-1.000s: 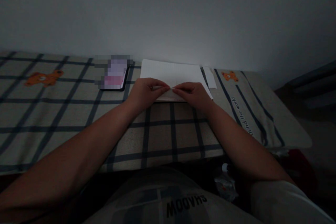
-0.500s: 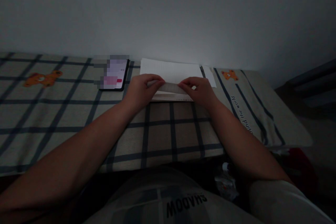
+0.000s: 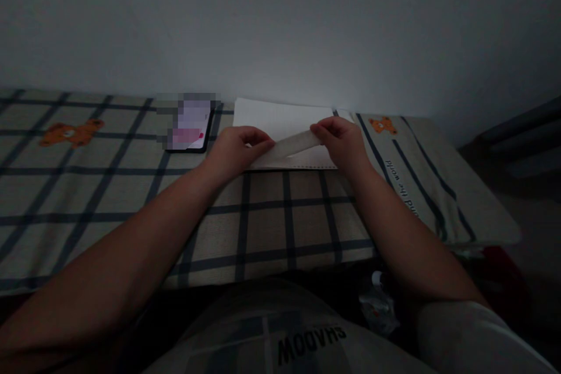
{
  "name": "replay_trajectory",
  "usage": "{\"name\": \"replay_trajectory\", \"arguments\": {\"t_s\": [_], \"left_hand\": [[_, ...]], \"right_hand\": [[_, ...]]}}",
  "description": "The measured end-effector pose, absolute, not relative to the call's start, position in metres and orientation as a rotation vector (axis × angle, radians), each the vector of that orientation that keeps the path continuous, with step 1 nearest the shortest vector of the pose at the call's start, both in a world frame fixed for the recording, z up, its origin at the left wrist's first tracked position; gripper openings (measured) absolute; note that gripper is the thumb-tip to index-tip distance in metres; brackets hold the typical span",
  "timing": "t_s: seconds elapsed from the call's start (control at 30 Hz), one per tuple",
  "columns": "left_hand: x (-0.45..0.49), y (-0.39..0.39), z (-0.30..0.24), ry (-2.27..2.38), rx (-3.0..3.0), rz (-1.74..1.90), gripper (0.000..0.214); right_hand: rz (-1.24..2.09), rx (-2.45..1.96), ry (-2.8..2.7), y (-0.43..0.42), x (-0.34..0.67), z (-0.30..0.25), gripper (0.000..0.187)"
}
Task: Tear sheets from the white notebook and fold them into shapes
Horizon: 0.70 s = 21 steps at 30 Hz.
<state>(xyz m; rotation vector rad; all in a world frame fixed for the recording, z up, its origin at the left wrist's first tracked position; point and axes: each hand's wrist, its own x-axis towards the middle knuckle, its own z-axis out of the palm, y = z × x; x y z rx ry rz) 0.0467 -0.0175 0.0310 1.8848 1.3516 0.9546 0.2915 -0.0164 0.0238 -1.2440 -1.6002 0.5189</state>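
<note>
Between my two hands stretches a narrow strip of pale paper point(image 3: 295, 143), slanting up to the right. My left hand point(image 3: 239, 149) pinches its lower left end between thumb and fingers. At the other end, the fingertips of my right hand point(image 3: 342, 137) are closed on the strip and sit a little higher. Beneath the strip lies a white notepad point(image 3: 280, 115) with a row of holes or marks along its near edge. Part of the pad is hidden by my hands.
A phone with a lit screen point(image 3: 193, 125) lies left of the pad. The checked tablecloth point(image 3: 263, 228) with bear prints covers the table, which meets a pale wall point(image 3: 280, 29) at the back. Below the front edge on the right is a clear plastic bottle point(image 3: 379, 304) with a white cap.
My right hand has risen slightly and shifted right, tilting the paper strip and showing more of it. My left hand has barely moved and keeps its pinch.
</note>
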Motion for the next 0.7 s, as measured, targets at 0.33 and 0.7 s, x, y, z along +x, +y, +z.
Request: {"name": "replay_trajectory", "arguments": {"t_s": [0.33, 0.7], "left_hand": [[0.055, -0.029, 0.035, 1.224, 1.904, 0.814, 0.016], [0.066, -0.034, 0.029, 1.220, 1.498, 1.017, 0.020]], "right_hand": [[0.747, -1.203, -1.515, -0.025, 0.280, 0.026, 0.030], [1.220, -1.099, -1.630, -0.029, 0.272, 0.021, 0.038]]}}
